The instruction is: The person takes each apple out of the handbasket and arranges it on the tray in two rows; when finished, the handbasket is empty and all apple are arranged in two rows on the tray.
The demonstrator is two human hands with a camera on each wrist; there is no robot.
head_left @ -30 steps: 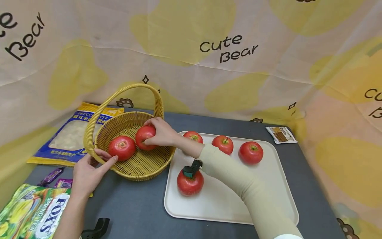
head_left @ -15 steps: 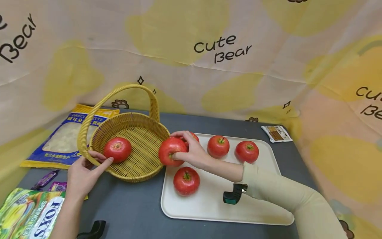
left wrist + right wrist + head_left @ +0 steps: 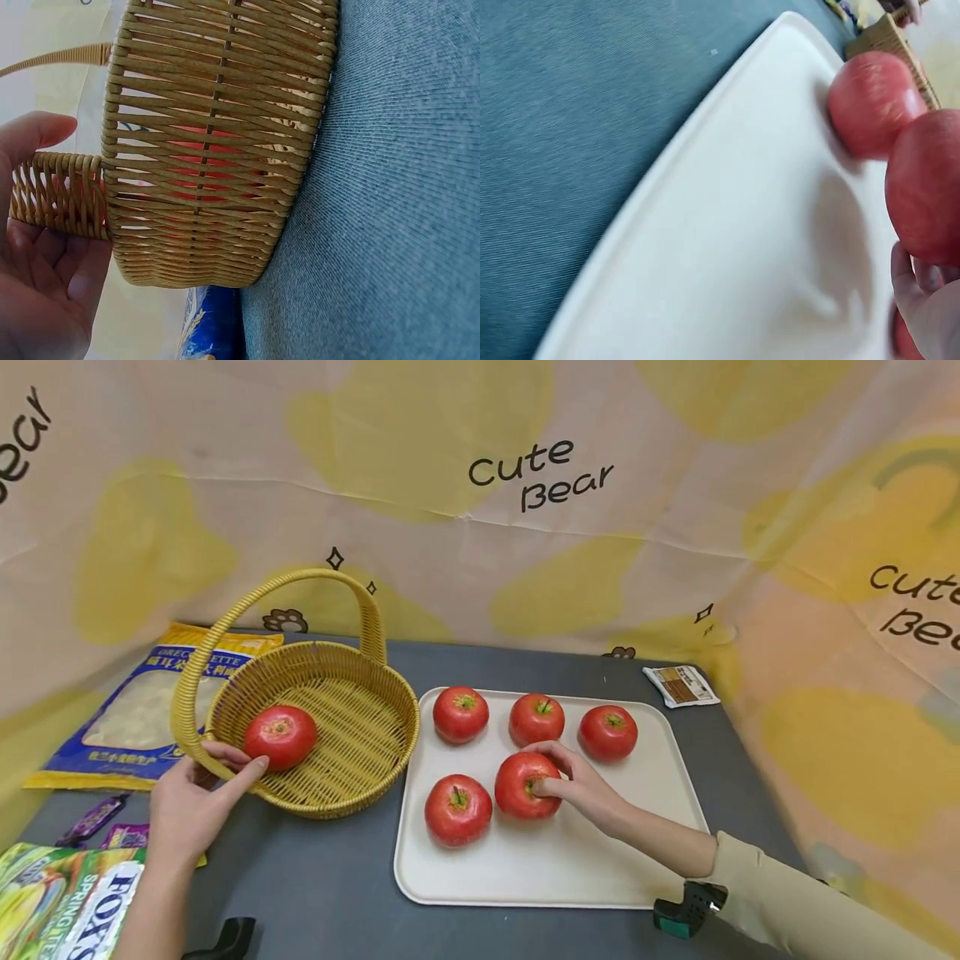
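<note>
My left hand point(image 3: 191, 806) grips the lower end of the handle of a yellow woven basket point(image 3: 367, 768), as the left wrist view also shows. Inside the basket, against its left side, lies one red apple point(image 3: 281, 737). With fingers and thumb my right hand point(image 3: 588, 789) holds another apple point(image 3: 527, 786) over the white tray point(image 3: 570, 881). In the right wrist view this held apple point(image 3: 930, 187) hangs a little above the tray, its shadow below. Beside it on the tray sits an apple point(image 3: 458, 810), and three more stand in a back row, the middle apple point(image 3: 536, 720) among them.
A blue and yellow pasta bag point(image 3: 127, 718) lies behind the basket at the left. Small purple-wrapped sweets point(image 3: 93, 820) and a green Fox's bag point(image 3: 67, 902) are at the front left. A small white and brown packet point(image 3: 681, 686) lies at the back right.
My right hand has lifted an apple out of the basket and carried it right, over the tray. The left hand keeps its grip on the handle. The head view has shifted slightly right.
</note>
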